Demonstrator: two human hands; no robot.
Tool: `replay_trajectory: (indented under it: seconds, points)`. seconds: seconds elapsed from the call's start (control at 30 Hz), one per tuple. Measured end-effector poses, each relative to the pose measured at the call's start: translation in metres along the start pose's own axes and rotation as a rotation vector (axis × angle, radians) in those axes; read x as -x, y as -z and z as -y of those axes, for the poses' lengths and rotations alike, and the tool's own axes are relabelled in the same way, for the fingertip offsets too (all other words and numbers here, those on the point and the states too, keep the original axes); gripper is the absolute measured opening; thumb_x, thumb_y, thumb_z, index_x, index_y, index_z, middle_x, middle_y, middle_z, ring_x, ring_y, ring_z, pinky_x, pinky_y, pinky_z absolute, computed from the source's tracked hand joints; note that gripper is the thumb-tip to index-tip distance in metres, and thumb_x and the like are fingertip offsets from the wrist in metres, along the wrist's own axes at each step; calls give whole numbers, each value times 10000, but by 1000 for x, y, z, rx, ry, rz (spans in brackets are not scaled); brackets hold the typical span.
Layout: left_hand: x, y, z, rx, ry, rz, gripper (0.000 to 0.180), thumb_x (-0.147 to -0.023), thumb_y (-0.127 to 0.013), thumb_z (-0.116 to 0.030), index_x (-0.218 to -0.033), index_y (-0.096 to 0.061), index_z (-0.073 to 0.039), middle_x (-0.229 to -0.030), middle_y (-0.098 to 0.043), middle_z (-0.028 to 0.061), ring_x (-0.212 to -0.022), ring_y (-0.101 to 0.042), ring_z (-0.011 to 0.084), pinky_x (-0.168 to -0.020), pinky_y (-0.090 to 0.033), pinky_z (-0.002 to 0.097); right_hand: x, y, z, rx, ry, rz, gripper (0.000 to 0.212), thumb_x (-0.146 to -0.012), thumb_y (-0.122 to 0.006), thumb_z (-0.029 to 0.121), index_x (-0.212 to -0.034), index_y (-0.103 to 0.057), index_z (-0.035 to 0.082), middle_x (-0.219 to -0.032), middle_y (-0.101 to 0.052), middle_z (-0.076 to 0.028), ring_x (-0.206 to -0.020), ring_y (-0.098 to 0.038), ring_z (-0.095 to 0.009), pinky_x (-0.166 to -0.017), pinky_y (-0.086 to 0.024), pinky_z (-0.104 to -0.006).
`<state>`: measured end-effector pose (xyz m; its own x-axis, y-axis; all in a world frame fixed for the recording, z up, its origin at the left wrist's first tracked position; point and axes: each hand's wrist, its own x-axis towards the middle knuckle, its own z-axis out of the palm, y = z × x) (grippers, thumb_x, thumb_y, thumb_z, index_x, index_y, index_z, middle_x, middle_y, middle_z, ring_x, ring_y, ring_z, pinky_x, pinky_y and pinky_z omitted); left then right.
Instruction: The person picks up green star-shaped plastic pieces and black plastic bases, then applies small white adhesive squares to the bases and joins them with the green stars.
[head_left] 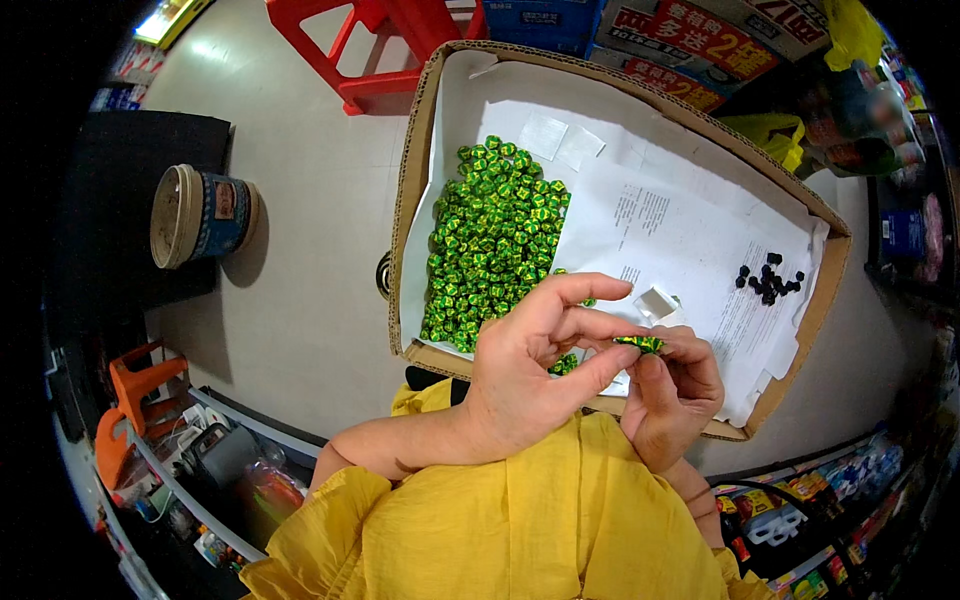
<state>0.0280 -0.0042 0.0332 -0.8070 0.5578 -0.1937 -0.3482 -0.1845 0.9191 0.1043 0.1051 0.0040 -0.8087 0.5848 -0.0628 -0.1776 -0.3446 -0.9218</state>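
Between my two hands is a small green-and-yellow foil piece (640, 344), held above the near side of a shallow cardboard box (398, 250). My left hand (540, 350) pinches it from the left between thumb and fingers, with the index finger raised. From the right, the thumb and fingers of my right hand (680, 385) grip its other end. Whether anything is inside the foil cannot be made out. A heap of green-and-yellow foil-wrapped balls (495, 235) fills the box's left part. Small black lumps (770, 280) lie on printed white paper (690, 240) at the right.
Just beyond my fingers is a small whitish square piece (656, 304). Two pale squares (560, 140) lie near the far wall. Around the box are a red stool (350, 50), a bucket (205, 217), stacked cartons (690, 50), and shelves of goods (810, 510).
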Motion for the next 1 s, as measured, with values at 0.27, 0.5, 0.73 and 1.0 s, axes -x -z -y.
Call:
replay_trajectory:
  seconds: [0.27,0.5,0.73,1.0]
  points:
    - [0,2,5,-30,-67,15,412,-749,-627,88,-1105,-431,24,-944,-601,115,-893,-585,127,-790,-473,249,1,-5,4,-166,-110,-40,165,-753,-623,-85,-884,-547,-19,-852,-547,-57,-753,-512,-96,-690,-426,-214]
    - [1,-1,4,-26,-63,-7,440,-730,-638,100,-1103,-419,21,-916,-590,106,-852,-581,118,-765,-472,244,0,-3,1,-137,-56,-19,183,-736,-627,-103,-883,-557,-20,-819,-557,-67,-741,-520,-124,-649,-427,-222]
    - [1,1,0,185,67,-12,469,-746,-631,74,-1126,-375,-26,-868,-598,71,-821,-574,92,-730,-462,218,-14,6,19,693,589,325,317,-669,-660,-113,-956,-571,-10,-836,-552,-116,-651,-522,-201,-548,-432,-265]
    - [1,9,-3,208,85,-47,510,-742,-624,101,-1157,-353,-20,-870,-604,101,-806,-585,116,-743,-472,244,-33,16,34,635,391,612,296,-655,-656,-92,-937,-581,-43,-809,-565,-119,-653,-546,-207,-576,-453,-303]
